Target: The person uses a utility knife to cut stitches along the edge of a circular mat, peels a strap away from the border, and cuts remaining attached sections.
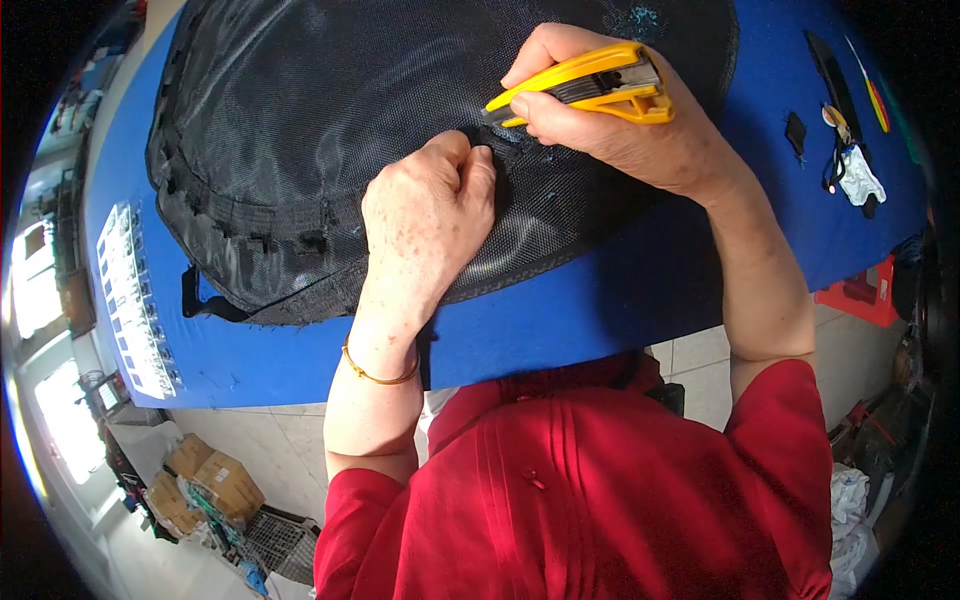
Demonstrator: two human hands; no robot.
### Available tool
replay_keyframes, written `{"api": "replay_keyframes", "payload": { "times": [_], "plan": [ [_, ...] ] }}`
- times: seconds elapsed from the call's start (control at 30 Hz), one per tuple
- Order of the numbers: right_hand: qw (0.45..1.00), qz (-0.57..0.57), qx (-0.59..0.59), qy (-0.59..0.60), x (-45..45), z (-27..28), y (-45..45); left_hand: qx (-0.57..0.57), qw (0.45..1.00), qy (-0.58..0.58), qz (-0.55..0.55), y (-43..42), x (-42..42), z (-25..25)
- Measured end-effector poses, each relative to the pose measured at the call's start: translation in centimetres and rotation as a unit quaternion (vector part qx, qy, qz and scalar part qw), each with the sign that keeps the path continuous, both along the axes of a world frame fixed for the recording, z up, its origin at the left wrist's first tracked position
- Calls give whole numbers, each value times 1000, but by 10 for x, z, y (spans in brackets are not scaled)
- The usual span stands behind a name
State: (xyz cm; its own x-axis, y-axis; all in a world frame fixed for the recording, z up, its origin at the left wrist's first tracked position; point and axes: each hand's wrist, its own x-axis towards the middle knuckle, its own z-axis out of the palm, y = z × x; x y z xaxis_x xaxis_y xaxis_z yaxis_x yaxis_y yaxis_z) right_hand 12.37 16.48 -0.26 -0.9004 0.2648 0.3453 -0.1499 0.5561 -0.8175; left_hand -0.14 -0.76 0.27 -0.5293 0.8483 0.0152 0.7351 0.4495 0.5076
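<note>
My right hand (610, 125) is closed around a yellow utility knife (585, 85). The knife's front end points down and left at a large black mesh-fabric bag (330, 110), right beside the left hand's fingertips. In a fist, my left hand (430, 200) presses on the bag and pinches a bit of its black fabric (505, 148); the exact piece is partly hidden under the fingers. Small bluish thread scraps (640, 18) lie on the fabric near the top. Webbing with short cut-looking ends (255, 225) runs along the bag's left side.
The bag lies on a blue-covered table (640, 280). At the right are a black strip (828, 75), a yellow-and-red tool (876, 103), a white crumpled wrapper (860, 178) and a black scrap (795, 132). A white printed sheet (130, 300) is at the left edge. Cardboard boxes (228, 484) and a red stool (862, 294) stand below.
</note>
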Motion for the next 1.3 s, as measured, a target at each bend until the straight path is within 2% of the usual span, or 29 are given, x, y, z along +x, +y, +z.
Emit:
{"api": "replay_keyframes", "payload": {
  "times": [0.1,0.23,0.33,0.4,0.43,0.5,0.63,0.73,0.83,0.93,1.03,1.23,1.3],
  "plan": [
    [998,7,-23,-51,3,11,-2,-1,1000,4,0,0,0,1],
    [996,-1,-74,-57,2,8,-1,7,1000,7,-1,-1,0,0],
    [997,-1,-68,-40,2,6,0,-1,1000,2,2,0,0,1],
    [998,-8,4,-56,4,7,3,1,1000,2,2,0,0,1],
    [998,-8,4,-56,5,10,4,3,1000,2,1,0,0,0],
    [991,26,-90,-100,8,15,8,-3,1000,1,1,0,0,1],
    [997,39,-42,-52,8,11,11,3,1000,1,2,0,0,0],
    [992,24,-107,-61,7,12,7,-4,1000,-4,6,0,0,1],
    [996,33,-52,-65,8,13,13,3,1000,4,3,0,0,0],
    [991,55,-93,-79,10,14,14,9,1000,1,4,0,0,-1],
    [992,29,-114,-47,8,14,10,6,1000,-1,5,0,0,1],
    [985,54,-124,-110,11,16,17,3,1000,-1,8,0,0,0],
    [989,15,-135,-60,9,15,11,4,1000,4,6,0,0,0]
  ]
}}
